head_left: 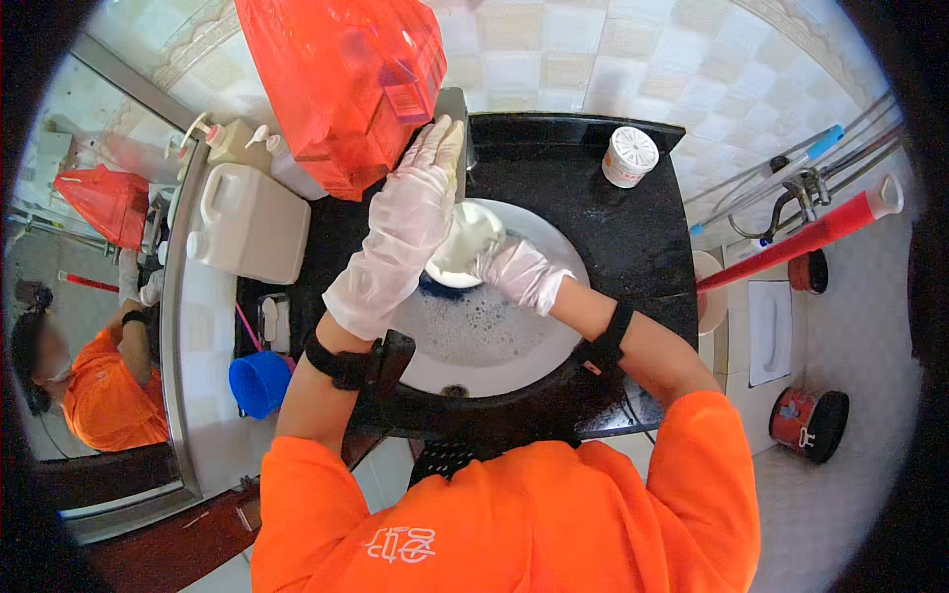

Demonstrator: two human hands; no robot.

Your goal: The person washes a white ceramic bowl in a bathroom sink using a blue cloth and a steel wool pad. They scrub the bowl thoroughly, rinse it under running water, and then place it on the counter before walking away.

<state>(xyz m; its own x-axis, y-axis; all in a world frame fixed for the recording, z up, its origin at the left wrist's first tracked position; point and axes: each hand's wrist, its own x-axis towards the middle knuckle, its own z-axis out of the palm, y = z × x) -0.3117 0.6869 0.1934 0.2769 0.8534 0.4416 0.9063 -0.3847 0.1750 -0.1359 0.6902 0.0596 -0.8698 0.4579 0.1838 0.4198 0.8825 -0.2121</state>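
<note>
Both my hands wear thin whitish gloves. My left hand (420,193) reaches to the grey faucet (453,104) at the back of the basin, its fingers stretched out along the faucet's side. My right hand (519,272) is closed on the rim of a round white bowl (463,247), which it holds tilted below the faucet. Underneath is a white oval sink (563,237) with foamy water (474,326) in it. A dark blue patch shows in the water just below the bowl; what it is I cannot tell.
A red plastic bag (346,89) hangs beside my left hand. A white jug (247,222), pump bottles and a blue cup (259,383) stand at the left by the mirror (89,296). A white lidded tub (631,156) sits on the black counter (643,257). A red pole (811,237) leans at the right.
</note>
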